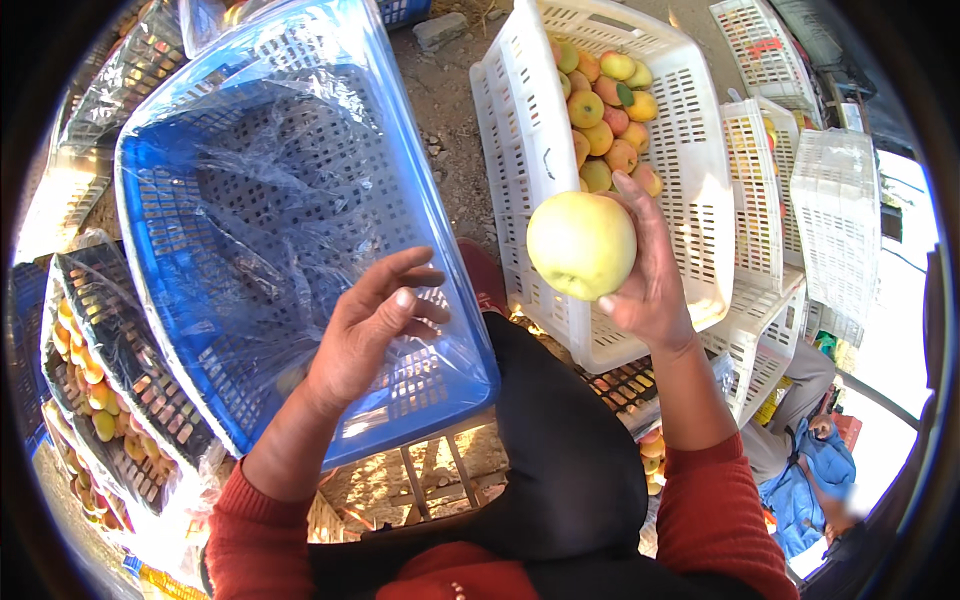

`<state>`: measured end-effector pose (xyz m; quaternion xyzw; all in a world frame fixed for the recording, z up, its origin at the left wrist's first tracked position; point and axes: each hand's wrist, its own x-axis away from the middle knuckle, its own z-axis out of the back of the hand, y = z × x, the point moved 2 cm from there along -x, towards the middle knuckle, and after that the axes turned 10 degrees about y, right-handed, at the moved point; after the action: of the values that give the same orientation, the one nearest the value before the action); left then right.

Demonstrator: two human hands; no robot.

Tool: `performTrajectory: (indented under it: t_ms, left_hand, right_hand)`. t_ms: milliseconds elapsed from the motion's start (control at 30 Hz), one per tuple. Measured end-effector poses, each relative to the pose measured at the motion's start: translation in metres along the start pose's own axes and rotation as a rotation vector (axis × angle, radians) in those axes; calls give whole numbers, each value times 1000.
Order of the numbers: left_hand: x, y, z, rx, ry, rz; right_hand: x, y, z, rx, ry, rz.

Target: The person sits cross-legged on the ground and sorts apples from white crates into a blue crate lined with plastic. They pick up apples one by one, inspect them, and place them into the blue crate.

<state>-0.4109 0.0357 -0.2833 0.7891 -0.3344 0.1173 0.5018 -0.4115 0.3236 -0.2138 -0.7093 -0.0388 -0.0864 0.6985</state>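
A pale yellow-green apple [581, 244] sits in my right hand [649, 274], raised above the near left side of a white plastic crate [694, 187]. Yellow and red apples [600, 139] lie in the far part of that crate, one with a green leaf. My left hand [375, 322] holds nothing, its fingers apart, over the near part of a blue plastic crate [472, 375]. Clear plastic film [300, 180] lines the blue crate and covers its rim. A small pale round shape shows dimly under the film near my left wrist.
Black crates of apples wrapped in film [127, 375] stand at the left. More white crates [836, 217] are stacked at the right. A stone [440, 31] lies on the dirt ground between the crates. Another person in blue clothing [802, 487] is at the lower right.
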Motion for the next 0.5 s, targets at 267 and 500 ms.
performTrajectory:
  t_ms: [267, 500]
  left_hand:
    - [4, 7, 1, 363, -65, 29]
    - [1, -2, 14, 428, -83, 4]
  right_hand:
    - [-5, 2, -86, 251, -395, 343]
    - [1, 33, -101, -22, -367, -117]
